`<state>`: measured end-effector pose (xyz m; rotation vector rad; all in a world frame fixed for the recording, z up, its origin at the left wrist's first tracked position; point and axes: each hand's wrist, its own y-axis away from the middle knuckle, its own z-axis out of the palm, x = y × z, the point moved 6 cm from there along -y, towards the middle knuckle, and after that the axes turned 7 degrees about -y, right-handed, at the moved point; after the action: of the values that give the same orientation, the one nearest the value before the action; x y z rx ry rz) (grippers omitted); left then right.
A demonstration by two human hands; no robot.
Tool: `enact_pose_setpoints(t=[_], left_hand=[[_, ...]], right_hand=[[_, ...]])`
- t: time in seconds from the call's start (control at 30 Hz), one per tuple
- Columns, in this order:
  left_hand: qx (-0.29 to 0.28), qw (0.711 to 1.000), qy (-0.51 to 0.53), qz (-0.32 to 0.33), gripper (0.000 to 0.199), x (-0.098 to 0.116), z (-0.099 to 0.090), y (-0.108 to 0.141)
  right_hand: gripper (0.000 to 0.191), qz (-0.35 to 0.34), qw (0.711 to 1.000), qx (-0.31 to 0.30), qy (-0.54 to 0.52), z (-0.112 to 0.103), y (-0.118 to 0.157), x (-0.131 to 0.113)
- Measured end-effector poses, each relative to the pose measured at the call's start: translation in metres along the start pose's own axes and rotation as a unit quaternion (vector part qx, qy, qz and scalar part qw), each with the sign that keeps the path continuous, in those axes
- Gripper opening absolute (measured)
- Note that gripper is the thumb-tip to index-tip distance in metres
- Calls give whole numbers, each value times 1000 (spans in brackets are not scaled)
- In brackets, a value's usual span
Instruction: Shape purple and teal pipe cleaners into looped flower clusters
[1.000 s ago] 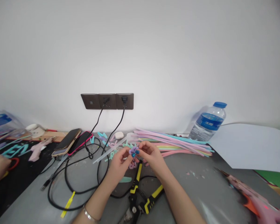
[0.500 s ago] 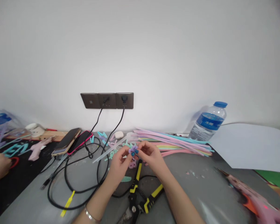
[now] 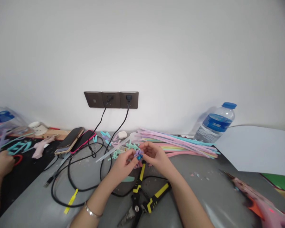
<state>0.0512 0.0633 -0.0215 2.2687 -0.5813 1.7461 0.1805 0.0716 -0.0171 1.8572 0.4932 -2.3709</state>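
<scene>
A plain white wall [image 3: 156,57] rises behind a grey tabletop [image 3: 192,186], with a dark socket panel [image 3: 94,99] feeding two black cables down to the surface. Near the middle, a small purple fuzzy piece [image 3: 138,152] is held up between the person's two hands, above the tabletop. The left hand [image 3: 123,163], a silver bracelet [image 3: 91,211] on its wrist, pinches it with fingers drawn close together; the right hand [image 3: 158,160] grips it from the other side, thumb against it, fingers curled. The thumbnails are blue and nearly touch. Below, between the forearms, lie black-and-yellow pliers [image 3: 136,208], handles spread. A bundle of pastel fuzzy stems [image 3: 180,144] lies behind the right hand, stretching toward a water bottle [image 3: 215,123] against the wall. Mint-green twisted pieces [image 3: 115,154] sit just beyond the left hand. At far left, a co-worker's hand [image 3: 1,164] is near red-handled scissors [image 3: 18,160], its grip unclear.
</scene>
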Motion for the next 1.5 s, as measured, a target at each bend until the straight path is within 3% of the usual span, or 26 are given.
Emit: enact_pose_setpoints(t=[0.2, 0.4, 0.67, 0.8, 1.0, 1.13, 1.5], left_hand=[[-9, 1000, 15, 14, 25, -1, 5, -1], [52, 998, -34, 33, 21, 0, 0, -3], [19, 999, -33, 10, 23, -5, 1, -3], [17, 996, -90, 13, 21, -2, -2, -1], [24, 970, -230, 72, 18, 12, -7, 2], [21, 963, -257, 82, 20, 12, -8, 2], [113, 981, -151, 38, 17, 4, -26, -2]], right_hand=[[21, 3, 999, -35, -19, 5, 1, 0], [19, 3, 1000, -9, -10, 4, -2, 4], [3, -63, 989, 5, 132, 2, 1, -9], [5, -33, 991, -6, 131, 2, 2, -5], [19, 44, 997, -16, 57, -1, 2, 2], [23, 82, 996, -16, 39, -2, 2, 4], [18, -22, 992, 71, 100, 5, -3, 9]])
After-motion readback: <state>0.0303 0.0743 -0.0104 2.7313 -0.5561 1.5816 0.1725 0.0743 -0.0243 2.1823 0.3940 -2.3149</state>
